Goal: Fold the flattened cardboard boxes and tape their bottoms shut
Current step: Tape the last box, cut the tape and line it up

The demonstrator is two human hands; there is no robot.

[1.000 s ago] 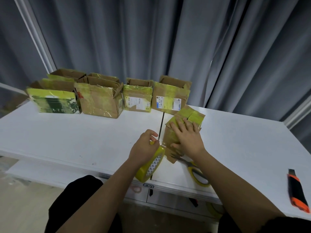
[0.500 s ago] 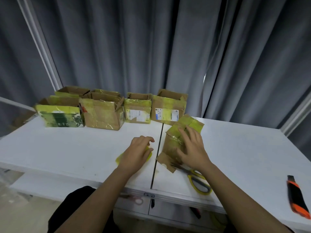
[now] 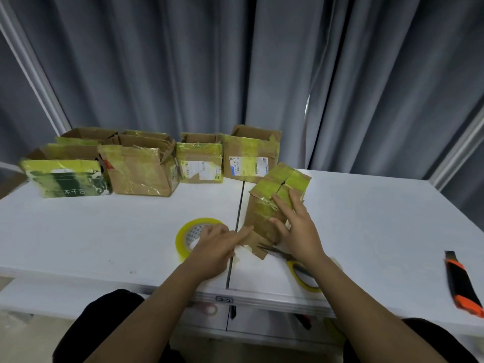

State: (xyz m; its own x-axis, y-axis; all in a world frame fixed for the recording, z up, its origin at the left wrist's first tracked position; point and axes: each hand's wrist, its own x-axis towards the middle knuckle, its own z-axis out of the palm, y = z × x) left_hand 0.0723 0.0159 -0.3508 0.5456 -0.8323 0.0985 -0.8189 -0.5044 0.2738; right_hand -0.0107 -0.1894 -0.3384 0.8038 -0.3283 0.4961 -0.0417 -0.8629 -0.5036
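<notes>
Forearms reach in from the bottom edge over the white table (image 3: 91, 231), and a small tag on its near rim reads "22". Left hand (image 3: 214, 247) lies low on the tabletop, fingers stretched out flat and pointing right, their tips at the loose bottom flap of the cardboard box (image 3: 264, 221); they pinch nothing. Under that hand sits the yellow tape roll (image 3: 187, 235), lying flat, blue print on its inner core too small to read. Right hand (image 3: 298, 231) spreads wide, fingers straight, palm pressed against the box's side, thumb low on the brown wall. That box stands tilted just right of the table's centre seam, its yellow-taped end turned up and away. Scissors (image 3: 296, 265) with yellow handles poke out from beneath the right wrist. Well off to the right, an orange and black utility knife (image 3: 461, 281) lies near the table's edge. Further back, a row of finished boxes (image 3: 138, 169) lines the far side: the leftmost green one shows "木子言", two others carry white shipping labels with print too fine to read. Grey curtains (image 3: 235, 61) hang behind.
</notes>
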